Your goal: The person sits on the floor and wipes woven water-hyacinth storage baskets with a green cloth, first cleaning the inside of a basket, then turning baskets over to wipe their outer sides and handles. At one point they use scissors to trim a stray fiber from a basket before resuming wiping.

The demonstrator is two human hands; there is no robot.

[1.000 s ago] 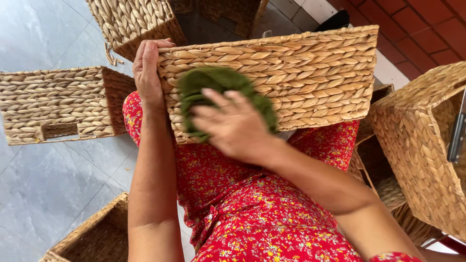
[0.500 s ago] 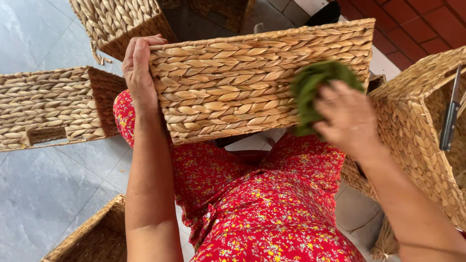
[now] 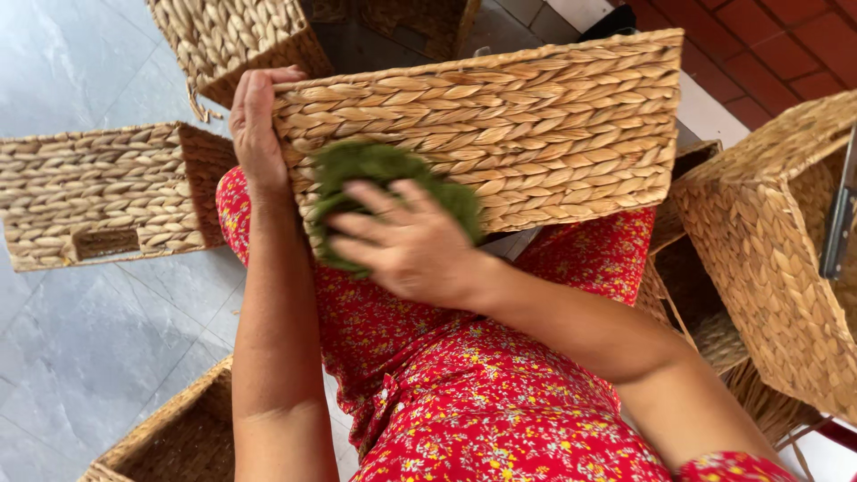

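Okay, head view, one person seated with a woven basket (image 3: 553,134) tipped on the lap, its long side wall facing the camera. The left hand (image 3: 254,125) is wrapped over the basket's left edge, fingers curled round the rim with the thumb side toward us, a firm grip that props it up. The right hand (image 3: 406,245) lies flat over a green pad (image 3: 357,165) with its fingers spread and slightly bent, pinning the pad against the lower left part of the wall (looks like a scouring pad or a wad of cloth, can't tell which). Pad and weave are touching; the hand hides most of the pad.

Step in hand, as I judge it: rubbing down the outside of that wall, with the pad at the left end near the holding hand. Any further stroke calls for even pressure along the weave, while the left hand keeps the basket from tilting off the lap.

Around: a red floral dress (image 3: 464,393) under the basket, a similar basket lying on its side (image 3: 98,192) on the grey tile floor (image 3: 71,339), another basket above (image 3: 237,36), a big one at right (image 3: 768,250), and one more at the bottom left corner (image 3: 170,437).
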